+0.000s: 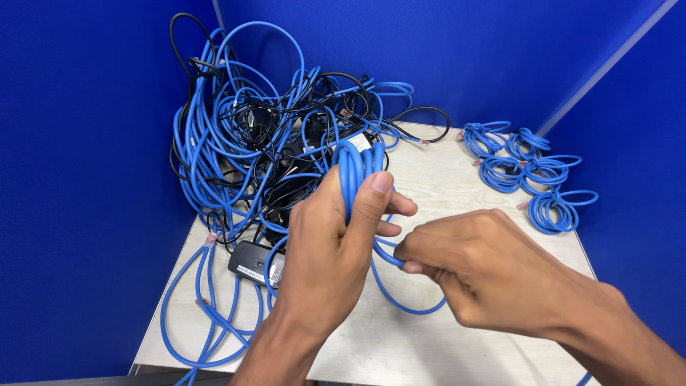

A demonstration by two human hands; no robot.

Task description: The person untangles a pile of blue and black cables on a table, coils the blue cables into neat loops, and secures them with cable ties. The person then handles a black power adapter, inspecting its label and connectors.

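A person's left hand point(325, 239) rises over a pale wooden surface point(457, 336), its grip pressed together around a folded bundle of blue round cable point(355, 168), thumb across the front, fingers behind; the bundle stands upright above the fist; the right hand point(475, 275), just beside the left hand, has its grip pinching a loose strand of that same cable, which hangs in a loop below both hands; behind the bundle, toward the corner of deep blue partition walls point(78, 179), lies a large tangled heap of blue and black cables point(250, 143); a white rectangular label point(359, 141) shows just behind the bundle's top; a small black rectangular power adapter point(251, 262) with a pale label on its face lies on the surface just left of the left hand; well to the right of the bundle, near the wall, sit several small neat coils of blue cable point(525, 171).
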